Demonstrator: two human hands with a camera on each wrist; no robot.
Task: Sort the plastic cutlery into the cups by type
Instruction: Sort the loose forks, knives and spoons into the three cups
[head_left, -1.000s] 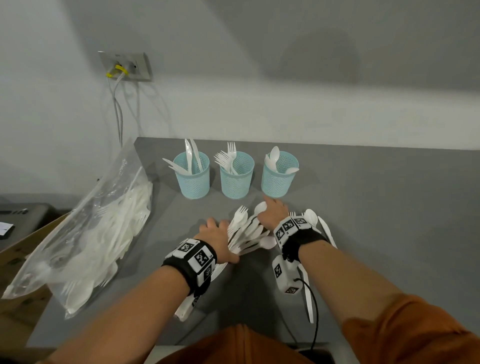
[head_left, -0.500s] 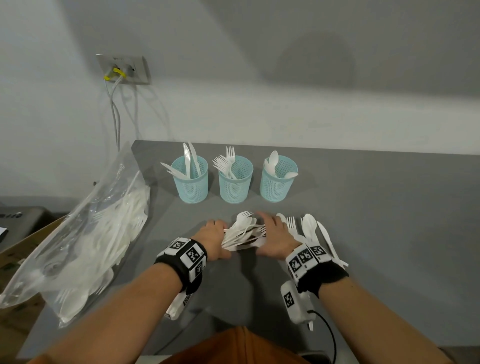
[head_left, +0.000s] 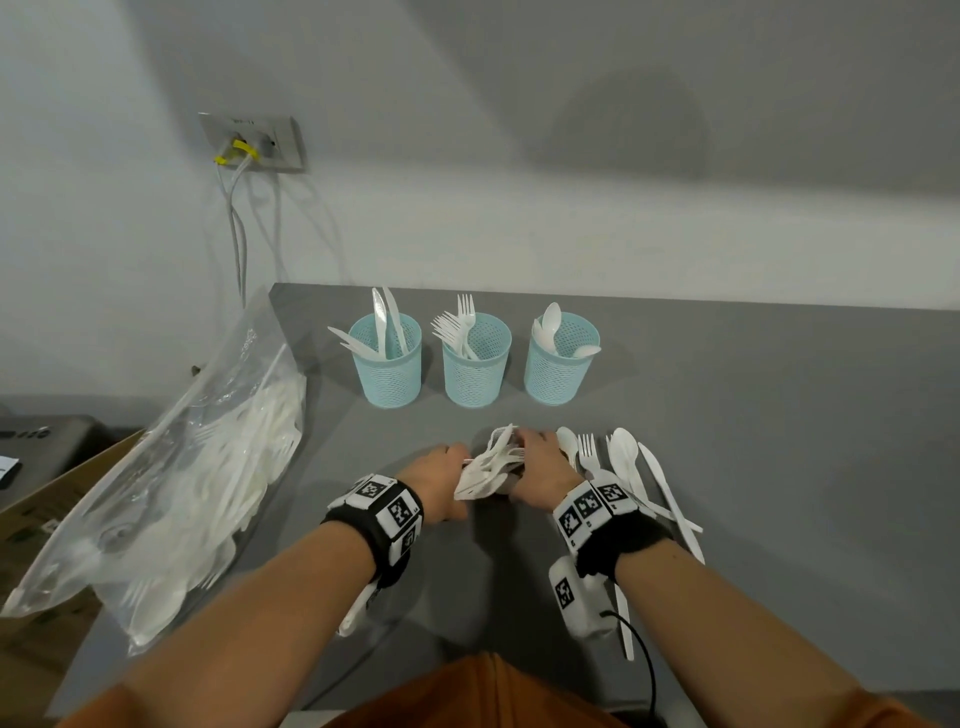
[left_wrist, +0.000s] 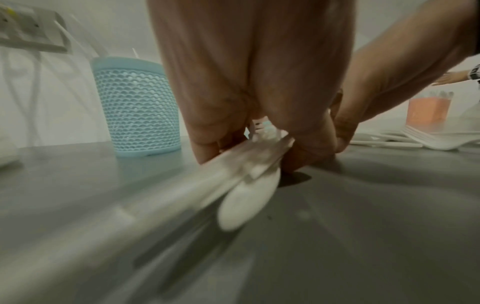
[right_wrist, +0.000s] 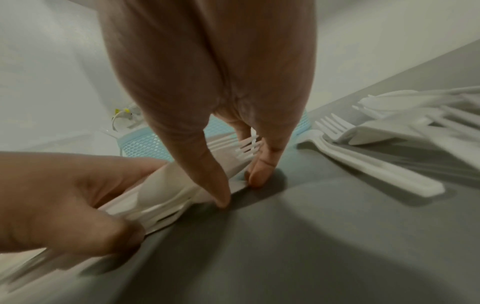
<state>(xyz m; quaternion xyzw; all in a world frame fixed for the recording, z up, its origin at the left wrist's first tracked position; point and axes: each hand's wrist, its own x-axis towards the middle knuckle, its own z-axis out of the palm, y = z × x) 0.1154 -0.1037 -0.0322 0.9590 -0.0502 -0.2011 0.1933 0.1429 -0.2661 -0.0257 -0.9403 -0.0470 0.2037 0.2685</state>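
Three light-blue mesh cups stand in a row on the grey table: the left cup (head_left: 386, 358) holds knives, the middle cup (head_left: 476, 364) holds forks, the right cup (head_left: 558, 361) holds spoons. In front of them both hands gather one bundle of white cutlery (head_left: 488, 463). My left hand (head_left: 447, 480) grips the bundle's handle end, fingers curled round it (right_wrist: 64, 203). My right hand (head_left: 540, 470) pinches the fork-and-spoon end, thumb and fingertips touching the table (right_wrist: 233, 170). Loose forks, spoons and knives (head_left: 631, 467) lie just right of my right hand.
A clear plastic bag (head_left: 182, 467) full of white cutlery lies at the table's left edge, over a cardboard box (head_left: 31, 525). A wall socket with cables (head_left: 252, 143) is behind the cups. An orange cup (left_wrist: 428, 111) shows far right in the left wrist view.
Both hands have drawn nearer to me and closer together, squeezing the spread cutlery into a tight bundle. The right hand moved from reaching forward to gripping the bundle's end.
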